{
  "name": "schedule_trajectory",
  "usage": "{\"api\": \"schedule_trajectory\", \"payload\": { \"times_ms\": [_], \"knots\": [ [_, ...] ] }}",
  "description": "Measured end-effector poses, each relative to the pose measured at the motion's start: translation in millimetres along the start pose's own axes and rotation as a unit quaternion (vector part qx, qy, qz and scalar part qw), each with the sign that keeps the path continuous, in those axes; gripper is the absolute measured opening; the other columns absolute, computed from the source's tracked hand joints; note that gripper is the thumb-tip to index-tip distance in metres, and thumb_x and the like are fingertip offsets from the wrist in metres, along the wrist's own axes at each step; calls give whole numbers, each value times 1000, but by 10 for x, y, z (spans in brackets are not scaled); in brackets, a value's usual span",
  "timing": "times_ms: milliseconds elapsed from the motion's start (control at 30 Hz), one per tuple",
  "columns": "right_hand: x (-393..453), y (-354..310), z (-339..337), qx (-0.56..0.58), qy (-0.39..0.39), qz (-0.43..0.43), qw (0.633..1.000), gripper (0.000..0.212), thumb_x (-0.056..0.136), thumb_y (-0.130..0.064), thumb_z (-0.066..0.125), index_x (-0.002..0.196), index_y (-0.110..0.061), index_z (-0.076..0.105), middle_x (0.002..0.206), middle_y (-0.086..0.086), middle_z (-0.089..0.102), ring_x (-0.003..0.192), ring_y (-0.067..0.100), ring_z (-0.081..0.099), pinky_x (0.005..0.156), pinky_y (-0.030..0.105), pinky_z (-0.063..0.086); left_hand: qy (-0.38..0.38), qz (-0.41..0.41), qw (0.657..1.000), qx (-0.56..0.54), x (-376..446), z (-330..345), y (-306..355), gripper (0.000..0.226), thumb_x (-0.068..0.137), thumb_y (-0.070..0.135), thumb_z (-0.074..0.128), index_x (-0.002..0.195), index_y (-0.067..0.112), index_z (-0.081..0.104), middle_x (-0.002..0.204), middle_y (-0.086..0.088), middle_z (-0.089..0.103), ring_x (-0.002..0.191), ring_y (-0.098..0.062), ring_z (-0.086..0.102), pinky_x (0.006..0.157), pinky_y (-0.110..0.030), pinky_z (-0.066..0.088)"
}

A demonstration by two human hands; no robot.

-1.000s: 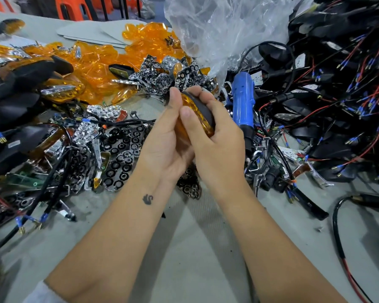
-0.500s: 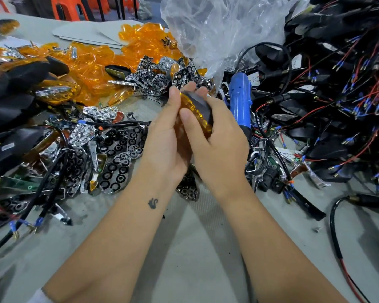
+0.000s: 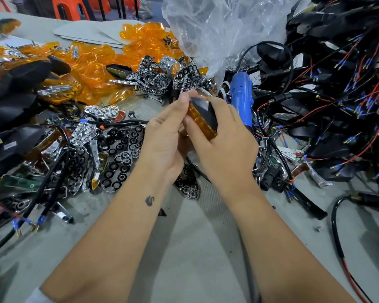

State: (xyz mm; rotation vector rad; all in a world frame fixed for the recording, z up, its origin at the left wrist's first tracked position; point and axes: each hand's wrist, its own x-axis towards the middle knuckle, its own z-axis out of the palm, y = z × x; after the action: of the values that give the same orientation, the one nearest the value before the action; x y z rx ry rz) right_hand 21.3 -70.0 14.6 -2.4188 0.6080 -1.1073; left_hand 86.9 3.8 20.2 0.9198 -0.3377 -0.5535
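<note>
Head view: the lamp unit (image 3: 204, 115), an amber lens on a black housing, is held above the table (image 3: 195, 248) between both hands, its long axis tilted from far-left down to near-right, just in front of the blue screwdriver (image 3: 241, 95). The left hand (image 3: 166, 141) grips the lens side, one digit straight up to the far tip. The right hand (image 3: 225, 145), equally near, wraps the housing with its thumb pressed on the lens, which suggests a snap-fit.

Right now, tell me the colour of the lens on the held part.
Amber lens on a black housing; head view.
</note>
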Motion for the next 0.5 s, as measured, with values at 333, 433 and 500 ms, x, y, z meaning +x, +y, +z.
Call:
{"api": "schedule_trajectory", "payload": {
  "times_ms": [333, 433, 500],
  "knots": [
    [-122, -206, 9, 159, -98, 3, 982, 44, 91, -57, 53, 116, -22, 61, 102, -8, 67, 92, 12, 63, 79, 39, 52, -32, 34, 997, -68, 66, -5, 110, 66, 105, 40, 37, 49, 15, 61, 67, -2, 66, 75, -16, 68, 73, -27, 56],
    [-133, -246, 19, 183, -85, 22, 979, 45, 87, -62, 52, 108, -23, 62, 92, -11, 66, 85, 11, 63, 75, 38, 52, -11, 46, 997, -60, 38, 20, 118, 66, 106, 36, 38, 47, 14, 61, 60, -3, 66, 73, -18, 71, 69, -26, 57],
    [-135, -256, 25, 208, -75, 41, 974, 44, 85, -65, 52, 99, -24, 63, 75, -14, 62, 69, 6, 57, 63, 32, 47, 9, 50, 997, -57, 27, 41, 133, 66, 106, 31, 41, 45, 12, 59, 55, -2, 64, 66, -17, 70, 63, -24, 56]
  ]
}}
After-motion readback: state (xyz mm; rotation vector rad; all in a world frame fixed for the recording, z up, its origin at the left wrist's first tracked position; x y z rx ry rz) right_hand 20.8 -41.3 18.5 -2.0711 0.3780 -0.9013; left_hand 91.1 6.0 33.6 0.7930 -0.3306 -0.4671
